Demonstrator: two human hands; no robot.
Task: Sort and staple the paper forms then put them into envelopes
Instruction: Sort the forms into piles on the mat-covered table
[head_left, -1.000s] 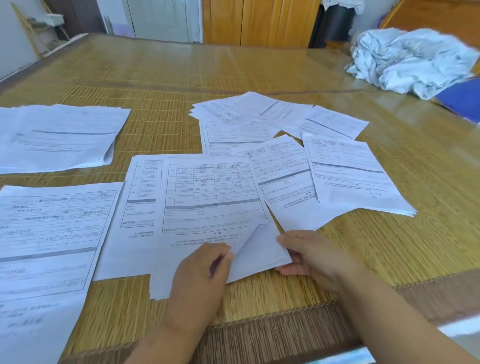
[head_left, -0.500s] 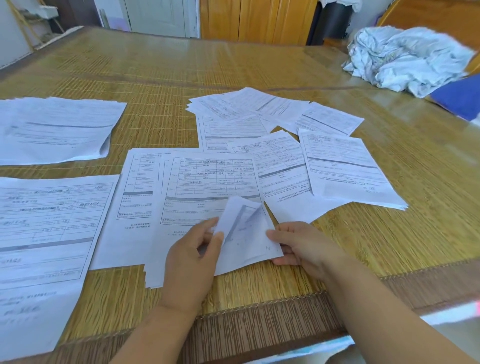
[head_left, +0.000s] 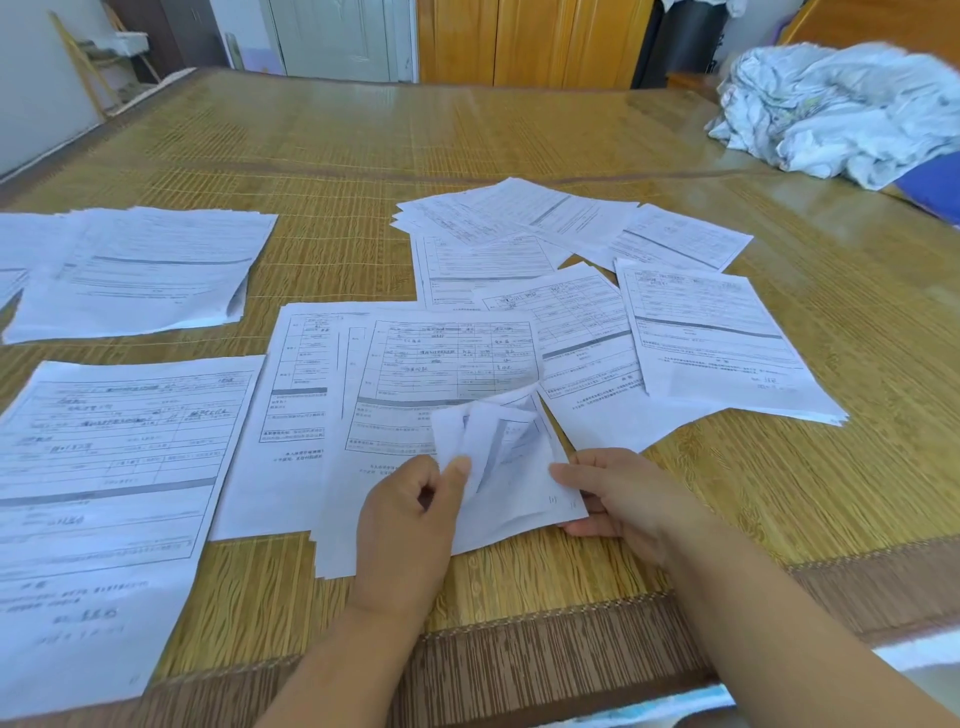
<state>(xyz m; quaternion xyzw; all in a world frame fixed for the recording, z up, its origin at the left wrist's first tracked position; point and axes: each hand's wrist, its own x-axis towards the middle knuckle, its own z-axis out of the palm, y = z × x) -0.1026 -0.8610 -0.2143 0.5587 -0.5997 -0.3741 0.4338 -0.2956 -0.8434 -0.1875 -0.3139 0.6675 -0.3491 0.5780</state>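
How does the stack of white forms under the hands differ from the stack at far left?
The near stack of white printed forms has its lower right corner lifted and curled by both hands; the far-left stack of white forms lies untouched. Near stack's print is legible, far-left's faint. Both rest on the woven mat.

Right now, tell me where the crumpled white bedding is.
In the head view the crumpled white bedding lies at the far right of the mat-covered bed, beyond the scattered paper forms and beside something blue.
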